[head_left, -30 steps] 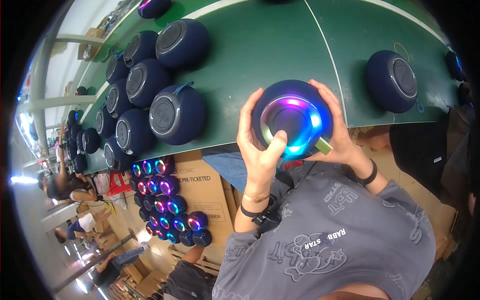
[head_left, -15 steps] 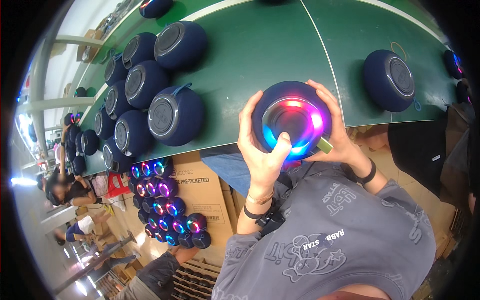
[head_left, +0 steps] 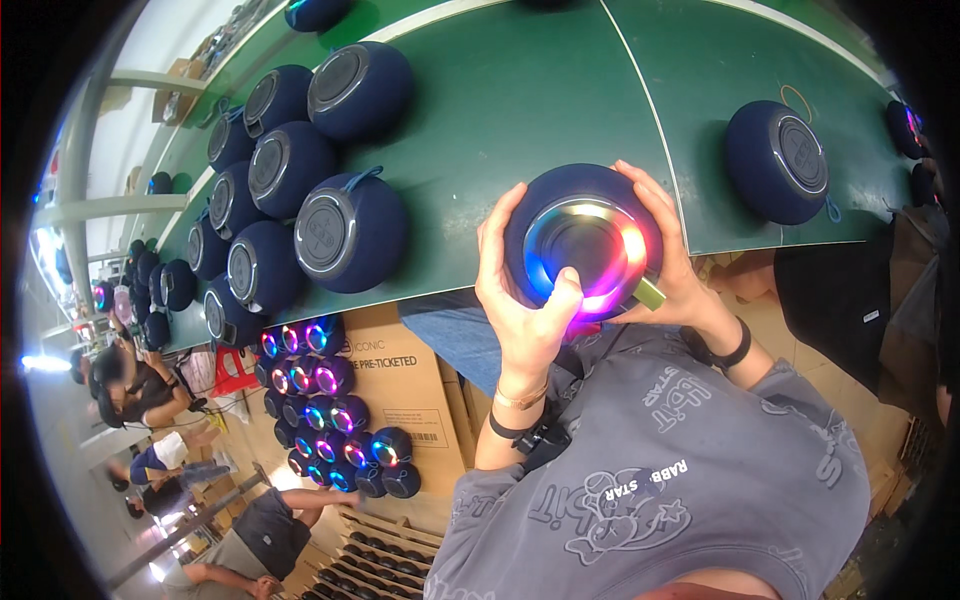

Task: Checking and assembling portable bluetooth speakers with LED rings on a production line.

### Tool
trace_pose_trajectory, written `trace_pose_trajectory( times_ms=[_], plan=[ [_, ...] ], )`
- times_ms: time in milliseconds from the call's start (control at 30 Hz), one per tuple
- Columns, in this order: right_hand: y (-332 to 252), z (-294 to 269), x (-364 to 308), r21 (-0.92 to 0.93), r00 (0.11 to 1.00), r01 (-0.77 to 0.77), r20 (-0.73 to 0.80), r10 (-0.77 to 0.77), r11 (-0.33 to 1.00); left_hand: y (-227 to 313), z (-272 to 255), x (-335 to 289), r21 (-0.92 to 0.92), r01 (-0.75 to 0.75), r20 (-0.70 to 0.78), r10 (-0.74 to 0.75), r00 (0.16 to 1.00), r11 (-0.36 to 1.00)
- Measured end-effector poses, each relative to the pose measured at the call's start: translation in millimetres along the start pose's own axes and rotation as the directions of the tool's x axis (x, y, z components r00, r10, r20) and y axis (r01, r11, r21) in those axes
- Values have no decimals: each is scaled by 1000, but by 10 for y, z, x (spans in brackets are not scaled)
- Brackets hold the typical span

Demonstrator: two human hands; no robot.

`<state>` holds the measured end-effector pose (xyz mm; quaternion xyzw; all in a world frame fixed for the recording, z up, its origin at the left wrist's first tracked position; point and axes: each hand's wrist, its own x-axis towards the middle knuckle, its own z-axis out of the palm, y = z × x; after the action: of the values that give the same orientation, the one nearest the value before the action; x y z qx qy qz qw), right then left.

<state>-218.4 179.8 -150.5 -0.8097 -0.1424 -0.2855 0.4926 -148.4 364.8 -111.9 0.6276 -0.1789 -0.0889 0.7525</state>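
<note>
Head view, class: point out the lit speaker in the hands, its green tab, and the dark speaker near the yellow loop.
Lit speaker (head_left: 585,245): head view, centre of its end.
Green tab (head_left: 649,293): head view, flat face.
Dark speaker (head_left: 760,163): head view, rounded side.

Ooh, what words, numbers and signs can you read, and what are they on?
I won't copy words, but here's where they are:
Grey patterned cloth shirt: white and dark lettering, partly readable.
Brown rectangular cardboard box: dark lettering, readable; small print too tiny.
Black cloth garment: white tag, too small.
Glowing round dark-blue speaker: none readable.
</note>
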Motion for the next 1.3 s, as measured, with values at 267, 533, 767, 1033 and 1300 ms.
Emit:
trace_pose_trajectory(
  times_ms=[267, 533, 767, 1033, 1300],
  plan=[
    [-205, -535, 182, 481, 903, -421, 301, 306, 769, -24, 24, -11, 83, -48, 5, 47, 999, 995],
    [-420, -435, 415, 231, 892, -432, 249, 377, 872, -29, 74, -36, 112, -54, -6, 55, 998, 992],
    [-454, -378, 504, 198, 910, -386, 244, 336, 901, -54, 45, -25, 110, -83, 4, 83, 997, 990],
    [-499, -367, 522, 204, 898, -417, 247, 365, 886, -76, 23, -27, 111, -98, 5, 98, 995, 989],
    [-450, -314, 508, 260, 878, -475, 205, 433, 841, -387, 212, 10, -26, -227, -131, 221, 966, 974]
  ],
)
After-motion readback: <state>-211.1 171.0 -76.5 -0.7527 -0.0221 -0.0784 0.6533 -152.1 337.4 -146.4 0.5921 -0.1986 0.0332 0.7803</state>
